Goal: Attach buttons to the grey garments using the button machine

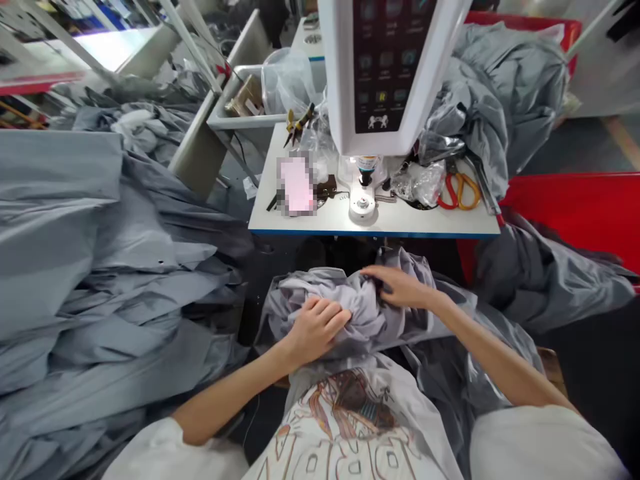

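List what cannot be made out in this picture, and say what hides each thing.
All in the head view:
- Pink item: details lost to pixelation.
- White machine: top cut off by the upper edge.
- Dark panel: small icons too blurred to read.
- Left hand: palm hidden behind its back.
- Grey cloth: part beneath the left hand covered.

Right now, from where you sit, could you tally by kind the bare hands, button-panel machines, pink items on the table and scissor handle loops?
Bare hands: 2 (left hand, right hand)
Button-panel machine: 1
Pink item, blurred: 1
Handle loops: 2 (red loop, orange loop)
Total: 6
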A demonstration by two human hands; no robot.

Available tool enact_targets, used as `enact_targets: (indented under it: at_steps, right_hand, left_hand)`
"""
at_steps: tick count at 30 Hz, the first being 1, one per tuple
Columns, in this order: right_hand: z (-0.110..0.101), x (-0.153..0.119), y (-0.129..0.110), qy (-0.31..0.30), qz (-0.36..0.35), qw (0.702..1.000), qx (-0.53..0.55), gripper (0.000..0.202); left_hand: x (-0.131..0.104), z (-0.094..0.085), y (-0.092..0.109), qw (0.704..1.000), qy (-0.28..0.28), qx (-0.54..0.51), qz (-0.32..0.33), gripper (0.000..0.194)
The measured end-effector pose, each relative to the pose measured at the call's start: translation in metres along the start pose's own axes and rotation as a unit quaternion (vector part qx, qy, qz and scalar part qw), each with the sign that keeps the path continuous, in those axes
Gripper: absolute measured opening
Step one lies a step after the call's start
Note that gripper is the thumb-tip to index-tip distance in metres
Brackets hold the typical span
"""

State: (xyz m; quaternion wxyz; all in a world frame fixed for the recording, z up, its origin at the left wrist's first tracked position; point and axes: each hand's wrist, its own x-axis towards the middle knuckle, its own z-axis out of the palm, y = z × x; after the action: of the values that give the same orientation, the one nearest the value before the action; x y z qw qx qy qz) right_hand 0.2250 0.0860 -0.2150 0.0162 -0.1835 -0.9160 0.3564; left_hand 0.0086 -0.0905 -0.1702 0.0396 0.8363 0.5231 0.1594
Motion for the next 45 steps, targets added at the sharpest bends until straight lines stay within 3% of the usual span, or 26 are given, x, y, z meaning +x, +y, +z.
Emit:
enact_targets:
  at_steps: [2,4,5,7,11,13,16,21,24,29,33,36,40,43,45]
  right_hand:
    - [0.025,-0.001,0.003,-0.102,0.025,0.994,-0.029,0.067]
    - [0.047,-0.005,0.007,-0.144,0.061,0.985,-0.075,0.065]
    - [0.056,-0.007,0.009,-0.142,0.075,0.982,-0.099,0.061]
    - [0.067,-0.010,0.013,-0.120,0.082,0.979,-0.140,0.048]
    - [0.064,-0.014,0.010,-0.039,0.063,0.983,-0.170,0.036]
    - [0.054,-0.020,0.002,0.040,0.058,0.985,-0.160,0.044]
    - [0.031,-0.037,-0.021,0.134,0.046,0.979,-0.146,0.047]
    - [-0.012,-0.073,-0.072,0.191,0.019,0.961,-0.201,0.031]
    - [-0.025,-0.090,-0.095,0.173,-0.006,0.958,-0.230,0.023]
    - [-0.025,-0.100,-0.111,0.110,-0.030,0.978,-0.175,0.026]
    - [-0.026,-0.091,-0.114,0.023,-0.032,0.994,-0.103,0.024]
    - [-0.029,-0.071,-0.099,-0.057,-0.006,0.997,-0.042,0.019]
    - [-0.029,-0.022,-0.057,-0.140,0.033,0.989,-0.024,0.016]
    - [-0.035,0.019,-0.042,-0.155,0.025,0.985,-0.078,0.024]
    - [-0.048,0.036,-0.051,-0.134,0.012,0.983,-0.123,0.024]
  left_hand:
    - [-0.015,0.018,-0.002,0.975,-0.191,-0.085,-0.076,0.065]
    - [-0.022,0.033,-0.006,0.922,-0.330,-0.143,-0.144,0.076]
    - [-0.022,0.038,-0.009,0.904,-0.363,-0.146,-0.170,0.073]
    - [-0.015,0.046,-0.015,0.899,-0.374,-0.114,-0.199,0.073]
    - [0.013,0.055,-0.027,0.932,-0.312,-0.093,-0.157,0.084]
    - [0.025,0.055,-0.031,0.950,-0.264,-0.145,-0.084,0.073]
    - [0.031,0.052,-0.027,0.950,-0.216,-0.226,0.010,0.053]
    - [0.018,0.027,-0.011,0.968,-0.179,-0.172,-0.028,0.033]
    - [0.006,-0.003,-0.011,0.986,-0.151,-0.072,-0.009,0.022]
    - [-0.013,-0.062,-0.009,0.994,0.059,0.068,0.063,0.020]
    - [-0.022,-0.099,0.006,0.984,0.113,0.072,0.119,0.017]
    - [-0.026,-0.117,0.016,0.977,0.140,0.059,0.150,0.018]
    - [-0.027,-0.131,0.022,0.972,0.160,0.105,0.134,0.011]
    - [-0.028,-0.138,0.023,0.971,0.154,0.141,0.112,0.007]
    - [-0.031,-0.145,0.021,0.971,0.158,0.140,0.114,0.006]
